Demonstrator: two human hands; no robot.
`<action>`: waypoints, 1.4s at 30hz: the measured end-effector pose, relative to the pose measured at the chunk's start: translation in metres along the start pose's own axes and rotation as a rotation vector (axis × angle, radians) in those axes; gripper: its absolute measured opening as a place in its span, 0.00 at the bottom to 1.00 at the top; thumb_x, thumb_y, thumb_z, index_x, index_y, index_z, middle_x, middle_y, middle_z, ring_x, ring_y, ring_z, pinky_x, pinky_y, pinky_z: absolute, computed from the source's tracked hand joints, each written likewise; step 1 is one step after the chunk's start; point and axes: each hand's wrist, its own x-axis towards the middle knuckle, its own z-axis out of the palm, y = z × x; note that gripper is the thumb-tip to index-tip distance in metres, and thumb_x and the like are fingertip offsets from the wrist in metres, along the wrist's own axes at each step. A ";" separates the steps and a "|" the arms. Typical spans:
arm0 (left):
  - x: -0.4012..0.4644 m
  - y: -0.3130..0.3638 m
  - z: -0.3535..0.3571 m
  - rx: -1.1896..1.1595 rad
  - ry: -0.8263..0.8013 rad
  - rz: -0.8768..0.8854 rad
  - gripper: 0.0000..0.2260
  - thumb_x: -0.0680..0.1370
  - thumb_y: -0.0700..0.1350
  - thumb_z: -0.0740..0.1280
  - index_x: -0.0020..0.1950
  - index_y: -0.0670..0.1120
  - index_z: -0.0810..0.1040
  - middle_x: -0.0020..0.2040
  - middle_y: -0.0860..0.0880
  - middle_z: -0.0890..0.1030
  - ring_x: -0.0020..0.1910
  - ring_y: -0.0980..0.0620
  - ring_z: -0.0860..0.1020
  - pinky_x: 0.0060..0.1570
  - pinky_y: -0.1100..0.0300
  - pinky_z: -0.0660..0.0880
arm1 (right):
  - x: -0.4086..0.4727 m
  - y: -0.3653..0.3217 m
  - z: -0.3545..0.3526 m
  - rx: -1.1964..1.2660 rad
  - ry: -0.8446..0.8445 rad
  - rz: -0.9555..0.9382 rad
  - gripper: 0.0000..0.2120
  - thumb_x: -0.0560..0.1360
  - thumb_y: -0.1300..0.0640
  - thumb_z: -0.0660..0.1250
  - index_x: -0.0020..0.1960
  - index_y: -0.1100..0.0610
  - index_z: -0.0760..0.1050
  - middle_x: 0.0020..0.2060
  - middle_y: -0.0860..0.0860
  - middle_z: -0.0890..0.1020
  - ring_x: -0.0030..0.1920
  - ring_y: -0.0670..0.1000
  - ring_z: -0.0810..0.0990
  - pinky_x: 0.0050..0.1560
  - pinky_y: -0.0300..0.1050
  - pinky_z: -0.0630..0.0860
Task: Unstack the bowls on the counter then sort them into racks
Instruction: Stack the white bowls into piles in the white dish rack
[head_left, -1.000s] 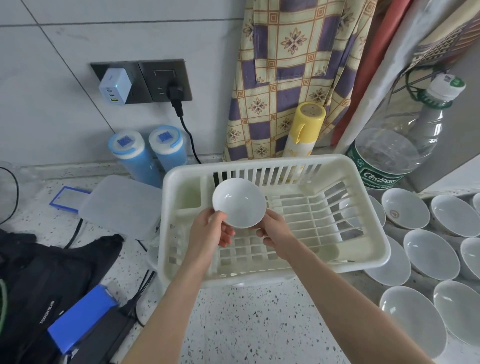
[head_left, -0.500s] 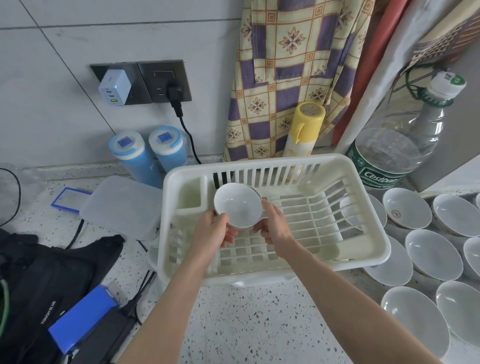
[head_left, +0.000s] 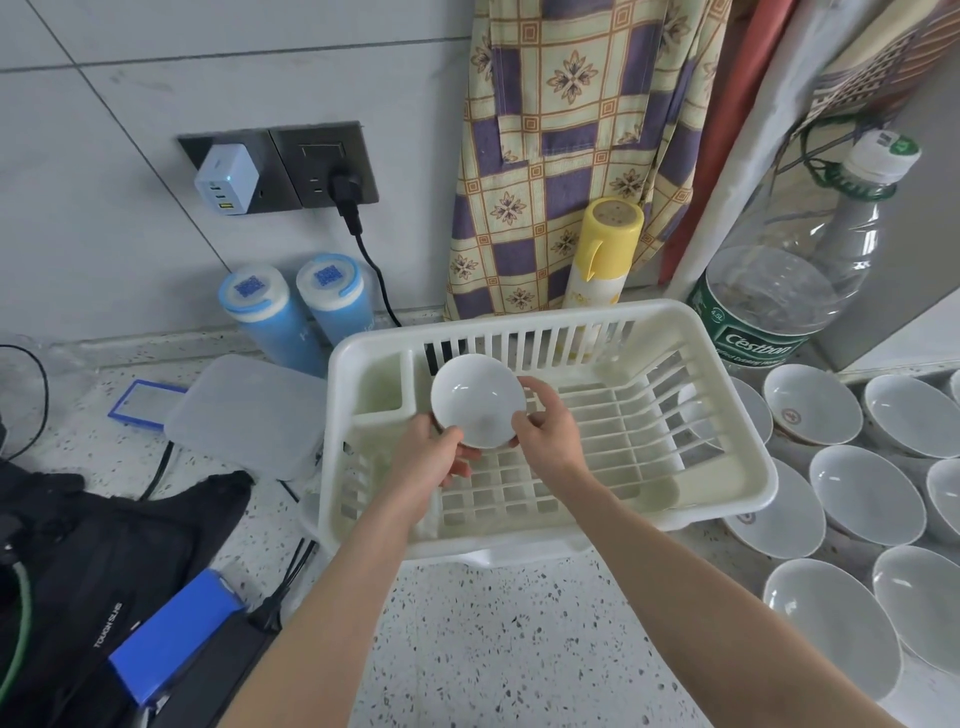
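A small white bowl (head_left: 477, 399) is tilted on edge inside the cream plastic dish rack (head_left: 748, 467), at the rack's back left by the divider. My left hand (head_left: 434, 457) grips its lower left rim. My right hand (head_left: 545, 434) holds its right rim with thumb and fingers curled around it. Several more white bowls (head_left: 866, 493) lie spread open side up on the counter to the right of the rack.
A large clear water bottle (head_left: 779, 291) and a yellow spray can (head_left: 602, 249) stand behind the rack. Two blue canisters (head_left: 306, 306) and a translucent lidded box (head_left: 249, 410) sit at its left. A black bag (head_left: 93, 561), blue box and cables fill the front left.
Both hands have carried the bowl down and toward the back of the rack, tipping it more upright.
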 end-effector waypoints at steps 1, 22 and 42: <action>0.000 -0.001 0.000 0.013 0.004 0.006 0.08 0.78 0.41 0.61 0.51 0.54 0.70 0.37 0.49 0.87 0.26 0.55 0.80 0.28 0.61 0.70 | 0.000 0.001 0.000 -0.007 0.007 -0.013 0.23 0.75 0.61 0.61 0.67 0.44 0.70 0.28 0.50 0.81 0.30 0.41 0.81 0.25 0.29 0.70; -0.005 -0.005 0.003 0.387 0.062 0.175 0.36 0.77 0.49 0.69 0.79 0.56 0.50 0.47 0.50 0.82 0.38 0.49 0.84 0.43 0.48 0.82 | 0.001 0.001 0.002 0.064 0.043 0.069 0.14 0.78 0.50 0.62 0.64 0.47 0.70 0.30 0.52 0.83 0.24 0.39 0.77 0.25 0.31 0.69; -0.007 0.000 0.003 0.469 0.104 0.144 0.41 0.79 0.48 0.67 0.80 0.51 0.40 0.54 0.46 0.82 0.44 0.49 0.84 0.46 0.49 0.82 | 0.002 -0.005 0.000 0.175 -0.233 0.307 0.17 0.80 0.58 0.55 0.62 0.46 0.76 0.35 0.49 0.83 0.25 0.47 0.69 0.24 0.36 0.58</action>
